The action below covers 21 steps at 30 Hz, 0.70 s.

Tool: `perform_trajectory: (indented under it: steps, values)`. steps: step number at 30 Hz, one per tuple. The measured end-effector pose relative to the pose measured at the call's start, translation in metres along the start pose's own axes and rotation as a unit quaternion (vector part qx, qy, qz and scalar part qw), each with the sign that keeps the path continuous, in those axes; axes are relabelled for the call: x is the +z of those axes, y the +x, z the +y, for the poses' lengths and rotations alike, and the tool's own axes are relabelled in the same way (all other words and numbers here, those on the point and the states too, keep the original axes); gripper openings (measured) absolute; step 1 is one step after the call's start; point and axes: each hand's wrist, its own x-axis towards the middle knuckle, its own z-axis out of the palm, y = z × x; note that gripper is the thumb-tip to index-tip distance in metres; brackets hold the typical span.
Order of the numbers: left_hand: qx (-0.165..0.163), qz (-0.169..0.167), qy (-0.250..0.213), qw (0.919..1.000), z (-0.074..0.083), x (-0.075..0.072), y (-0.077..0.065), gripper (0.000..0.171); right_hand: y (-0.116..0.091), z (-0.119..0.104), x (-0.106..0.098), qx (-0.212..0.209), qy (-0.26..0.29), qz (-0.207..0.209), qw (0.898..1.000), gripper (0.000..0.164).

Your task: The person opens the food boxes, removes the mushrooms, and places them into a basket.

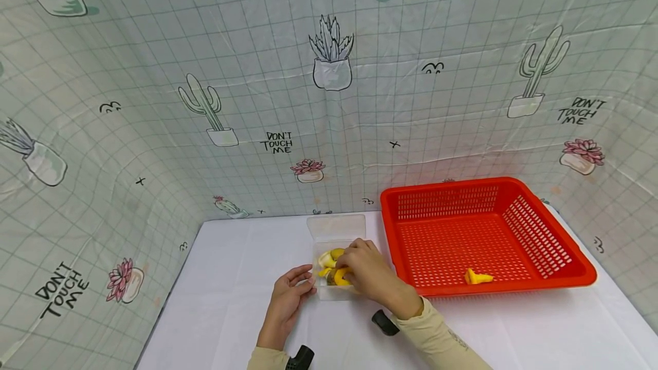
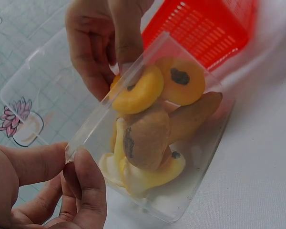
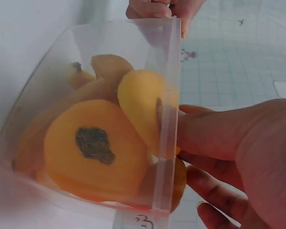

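Table (image 1: 221, 296): carries the box, the basket and both hands.
Box (image 1: 336, 233): near the middle of the table, just left of the basket, its lid lying open behind it.
Fruit pieces (image 1: 331, 264): piled inside the box.
Basket (image 1: 586, 273): right of the box, toward the back right of the table.
Single piece (image 1: 477, 277): in the basket, near its front wall.
Left hand (image 1: 288, 296): at the box's front left corner, touching its edge.
Right hand (image 1: 367, 270): over the box's right side, fingers among the fruit pieces.
Curtain (image 1: 154, 130): behind and to both sides of the table.
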Motion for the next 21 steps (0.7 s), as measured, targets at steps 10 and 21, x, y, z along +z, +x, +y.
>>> perform_trajectory:
  steps: [10, 21]
  values:
    - [-0.003, 0.005, 0.003, 1.0000, 0.000, 0.000, 0.001, 0.041, 0.001, -0.002, 0.002, 0.039, 0.047, 0.045, 0.997, 0.015]
    - [-0.003, 0.001, -0.001, 1.0000, -0.001, 0.000, 0.001, 0.041, -0.001, -0.010, -0.007, 0.078, 0.137, 0.088, 0.984, 0.016]
